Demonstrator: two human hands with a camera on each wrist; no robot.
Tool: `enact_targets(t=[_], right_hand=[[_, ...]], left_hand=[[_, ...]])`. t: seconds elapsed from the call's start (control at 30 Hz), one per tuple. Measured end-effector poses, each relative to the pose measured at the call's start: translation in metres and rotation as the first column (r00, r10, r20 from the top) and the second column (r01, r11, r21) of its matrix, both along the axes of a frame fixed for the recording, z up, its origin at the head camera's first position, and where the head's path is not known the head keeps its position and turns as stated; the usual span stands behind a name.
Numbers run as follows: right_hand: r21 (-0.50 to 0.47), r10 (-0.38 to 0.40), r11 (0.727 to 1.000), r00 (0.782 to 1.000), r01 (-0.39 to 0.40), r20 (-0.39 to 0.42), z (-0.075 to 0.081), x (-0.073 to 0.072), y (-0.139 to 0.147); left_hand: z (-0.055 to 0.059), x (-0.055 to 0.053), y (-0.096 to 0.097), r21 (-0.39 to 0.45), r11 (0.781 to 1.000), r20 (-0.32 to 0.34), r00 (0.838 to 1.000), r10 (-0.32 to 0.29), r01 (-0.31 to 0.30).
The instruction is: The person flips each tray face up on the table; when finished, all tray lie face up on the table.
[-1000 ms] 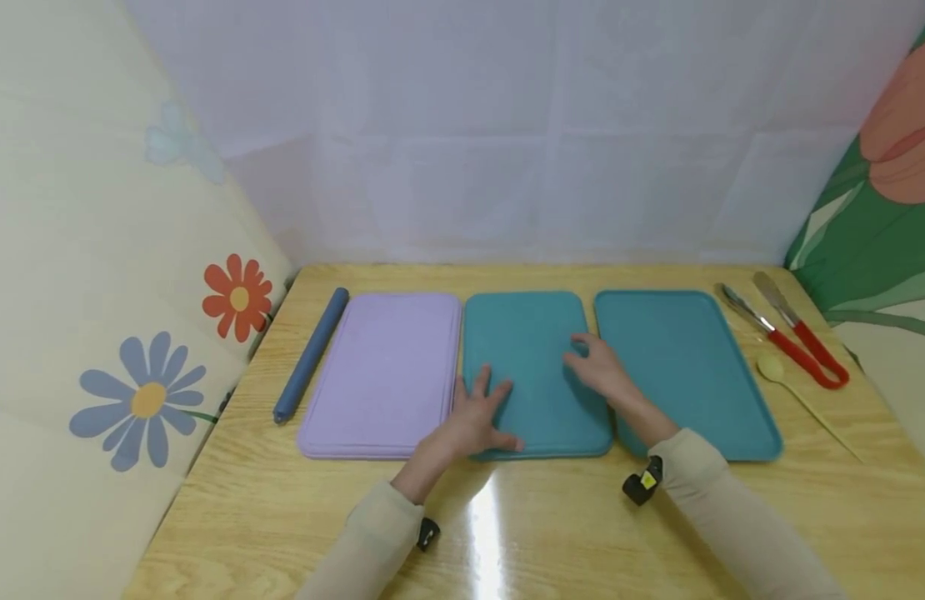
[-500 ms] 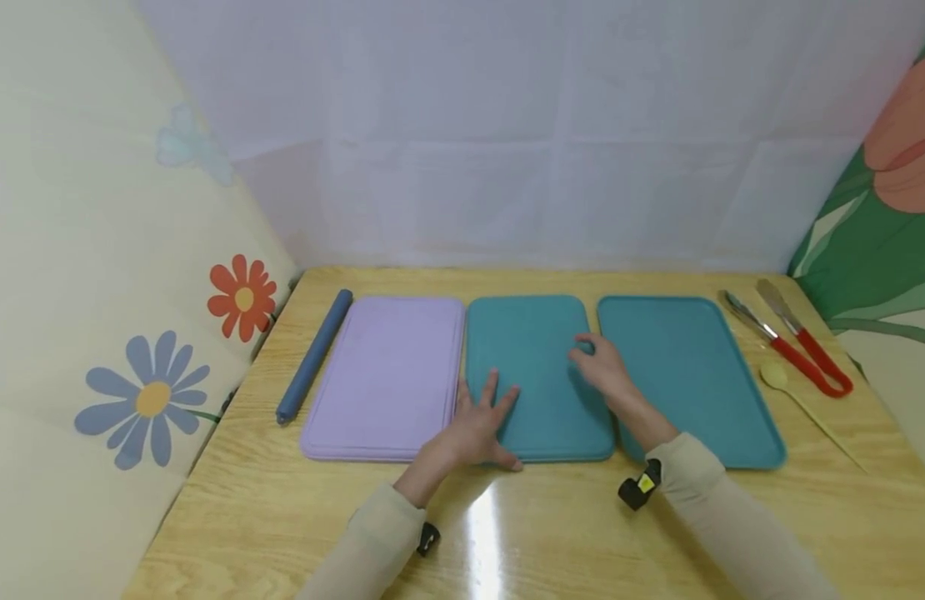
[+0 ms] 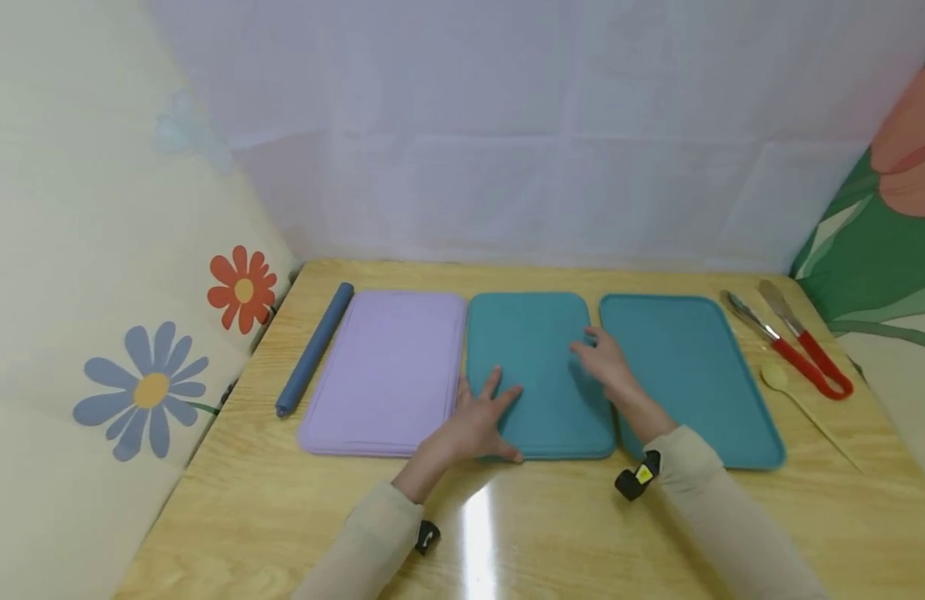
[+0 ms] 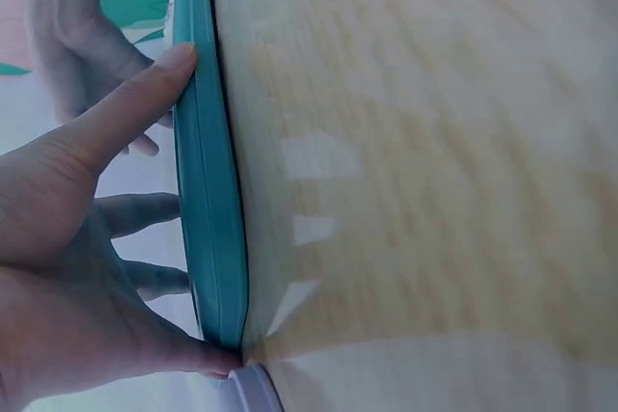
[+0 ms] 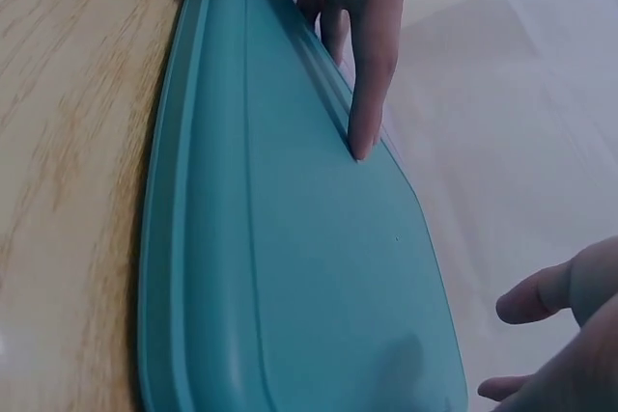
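A teal rectangular tray-like piece (image 3: 537, 342) lies in the middle, its flat face up and its rim layered. My left hand (image 3: 473, 425) spreads over its front left corner. In the left wrist view the left thumb (image 4: 145, 94) touches the front rim, while other fingertips rest on the top and along the left side. Over the right part of the same piece is my right hand (image 3: 608, 367), fingers loosely bent. The right wrist view shows the right fingers (image 5: 536, 296) apart from the teal surface, holding nothing; part of that hand is cut off.
To the left lie a lilac tray-like piece (image 3: 391, 371) and a blue rod (image 3: 315, 350). A teal tray (image 3: 680, 375) with a raised rim is on the right. Beyond it are red-handled tongs (image 3: 800, 342) and a pale yellow spoon (image 3: 774, 377). Fabric (image 3: 507, 133) hangs behind the table.
My right hand has shifted slightly rightward and its fingers have spread a little. The left hand stays on the corner. The head view has tilted slightly; the trays keep their places.
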State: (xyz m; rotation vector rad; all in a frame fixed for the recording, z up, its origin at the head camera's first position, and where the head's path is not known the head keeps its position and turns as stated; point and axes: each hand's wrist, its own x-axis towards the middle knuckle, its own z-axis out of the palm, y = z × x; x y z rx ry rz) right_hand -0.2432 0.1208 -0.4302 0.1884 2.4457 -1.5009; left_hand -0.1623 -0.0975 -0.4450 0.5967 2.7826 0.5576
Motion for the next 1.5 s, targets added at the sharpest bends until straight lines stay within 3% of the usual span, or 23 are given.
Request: enact_targets(t=[0.4, 0.87, 1.17, 1.5], right_hand=[[-0.080, -0.023, 0.997, 1.000, 0.023, -0.003, 0.010, -0.003, 0.010], [-0.186, -0.017, 0.982, 1.000, 0.022, 0.026, 0.012, -0.002, 0.038], [-0.102, 0.011, 0.995, 1.000, -0.011, -0.002, 0.017, -0.007, 0.045], [-0.114, 0.034, 0.993, 0.999, -0.030, 0.033, 0.024, -0.008, 0.048]], left_hand=[[0.003, 0.001, -0.002, 0.117, 0.990, 0.077, 0.994, 0.072, -0.081], [0.004, -0.002, -0.011, 0.155, 0.988, 0.133, 0.991, 0.005, -0.025], [0.005, -0.002, -0.015, 0.207, 0.978, 0.171, 0.985, -0.008, -0.028], [0.004, -0.002, -0.017, 0.220, 0.972, 0.189, 0.981, 0.036, -0.078]])
